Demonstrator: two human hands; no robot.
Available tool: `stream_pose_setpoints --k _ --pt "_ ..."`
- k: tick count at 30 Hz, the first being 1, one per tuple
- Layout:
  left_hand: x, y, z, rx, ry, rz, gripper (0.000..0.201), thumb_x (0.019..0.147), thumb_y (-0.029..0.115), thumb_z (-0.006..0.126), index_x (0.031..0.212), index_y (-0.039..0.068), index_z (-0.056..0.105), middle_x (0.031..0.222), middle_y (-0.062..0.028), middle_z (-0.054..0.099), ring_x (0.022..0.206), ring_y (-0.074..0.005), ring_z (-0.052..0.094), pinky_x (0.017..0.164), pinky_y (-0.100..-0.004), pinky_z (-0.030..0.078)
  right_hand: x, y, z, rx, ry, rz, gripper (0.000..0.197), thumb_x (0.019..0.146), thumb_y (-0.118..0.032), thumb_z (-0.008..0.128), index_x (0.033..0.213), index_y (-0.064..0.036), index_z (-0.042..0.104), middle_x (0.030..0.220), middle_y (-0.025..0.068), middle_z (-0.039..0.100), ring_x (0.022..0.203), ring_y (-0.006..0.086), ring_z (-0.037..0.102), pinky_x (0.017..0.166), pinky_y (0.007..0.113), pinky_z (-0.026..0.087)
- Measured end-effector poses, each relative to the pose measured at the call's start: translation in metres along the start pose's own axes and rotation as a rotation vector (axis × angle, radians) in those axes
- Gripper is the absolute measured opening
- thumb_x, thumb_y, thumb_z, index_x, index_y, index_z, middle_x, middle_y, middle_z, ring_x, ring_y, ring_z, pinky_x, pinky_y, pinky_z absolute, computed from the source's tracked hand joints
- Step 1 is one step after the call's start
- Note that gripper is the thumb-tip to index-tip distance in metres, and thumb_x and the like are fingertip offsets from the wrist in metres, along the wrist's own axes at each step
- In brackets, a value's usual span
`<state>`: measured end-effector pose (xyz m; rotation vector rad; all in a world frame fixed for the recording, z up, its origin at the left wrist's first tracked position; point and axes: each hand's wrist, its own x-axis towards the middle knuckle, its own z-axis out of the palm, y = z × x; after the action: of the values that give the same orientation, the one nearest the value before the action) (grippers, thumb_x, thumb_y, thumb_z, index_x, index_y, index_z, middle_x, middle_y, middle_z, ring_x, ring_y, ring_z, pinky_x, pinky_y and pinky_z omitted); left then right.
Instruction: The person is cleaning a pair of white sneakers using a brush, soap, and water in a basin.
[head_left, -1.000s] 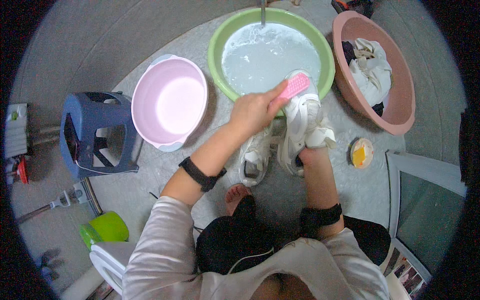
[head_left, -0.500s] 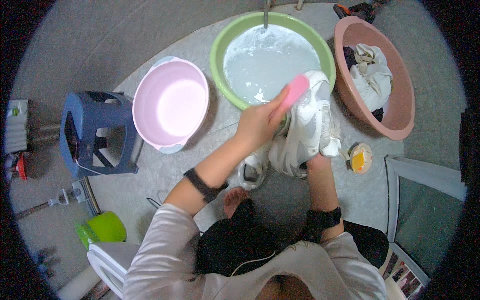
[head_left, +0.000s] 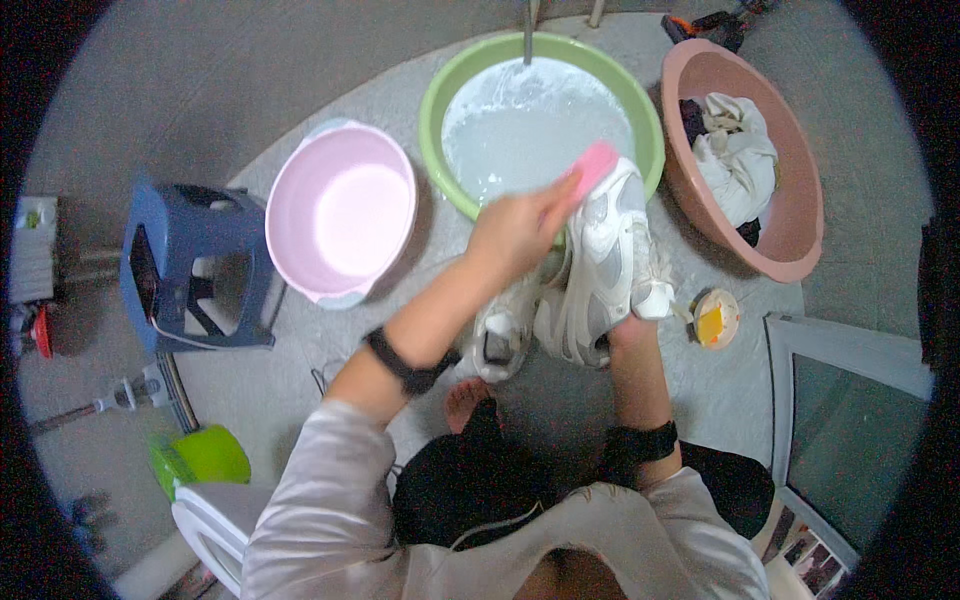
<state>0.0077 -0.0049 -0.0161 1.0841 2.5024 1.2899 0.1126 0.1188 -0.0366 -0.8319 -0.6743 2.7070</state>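
You've tipped the white-and-grey shoe (head_left: 606,240) near the round green plastic tub (head_left: 431,130). Your left hand (head_left: 515,232) curls its fingers around a flat pink brush (head_left: 598,164); your right hand (head_left: 632,335) has hidden fingers, grip unclear.

From where I stood, it looked like a home washroom. A green basin (head_left: 432,130) held sudsy water (head_left: 535,135), with a tub (head_left: 797,205) of clothes (head_left: 738,168) just right of it.

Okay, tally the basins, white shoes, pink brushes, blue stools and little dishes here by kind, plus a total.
Basins: 3
White shoes: 2
Pink brush: 1
Blue stool: 1
Small dish: 1
Total: 8
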Motion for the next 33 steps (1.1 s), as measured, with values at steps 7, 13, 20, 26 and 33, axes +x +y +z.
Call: stream_pose_setpoints --k 7,13,20,26,33 --pt "0.037 0.004 -0.017 -0.038 -0.192 -0.156 0.034 0.084 0.034 0.045 0.115 0.021 0.05 0.093 -0.0182 0.057 0.08 -0.0321 0.058 0.069 -0.0373 0.046 -0.005 -0.002 0.01 0.02 -0.013 0.038 0.041 0.085 -0.028 0.049 0.12 -0.0089 0.04 0.117 0.0068 0.046 0.107 0.0204 0.044 0.088 0.031 0.039" --pt "0.036 0.009 -0.028 0.109 -0.193 -0.161 0.034 0.084 0.035 0.045 0.115 0.022 0.05 0.092 -0.0174 0.058 0.081 -0.0332 0.057 0.071 -0.0367 0.045 -0.016 0.014 0.025 -0.019 -0.003 0.022 0.042 0.084 -0.029 0.05 0.121 -0.0108 0.041 0.114 0.0053 0.049 0.103 0.0189 0.048 0.085 0.031 0.042" --pt "0.028 0.001 -0.049 0.064 -0.274 -0.129 0.034 0.084 0.037 0.046 0.11 0.017 0.055 0.092 -0.0166 0.059 0.081 -0.032 0.058 0.072 -0.0354 0.045 0.008 0.021 -0.019 -0.003 -0.046 0.049 0.043 0.086 -0.036 0.043 0.123 -0.0127 0.036 0.115 0.0067 0.047 0.099 0.0213 0.05 0.083 0.03 0.043" --pt "0.061 0.005 -0.057 0.167 -0.484 -0.174 0.032 0.082 0.037 0.048 0.105 0.016 0.059 0.088 -0.0175 0.06 0.08 -0.0312 0.059 0.072 -0.0359 0.045 0.015 0.03 -0.03 0.098 -0.075 0.071 0.045 0.086 -0.039 0.041 0.122 -0.0121 0.036 0.114 0.0076 0.047 0.102 0.0236 0.048 0.086 0.034 0.04" --pt "0.074 0.007 -0.046 0.403 -0.53 -0.171 0.033 0.081 0.043 0.045 0.105 0.023 0.058 0.084 -0.0158 0.061 0.079 -0.0326 0.058 0.07 -0.0387 0.045 0.004 0.045 -0.027 0.167 -0.127 0.094 0.048 0.086 -0.044 0.038 0.122 -0.0114 0.036 0.113 0.0087 0.047 0.104 0.0264 0.046 0.09 0.038 0.037"
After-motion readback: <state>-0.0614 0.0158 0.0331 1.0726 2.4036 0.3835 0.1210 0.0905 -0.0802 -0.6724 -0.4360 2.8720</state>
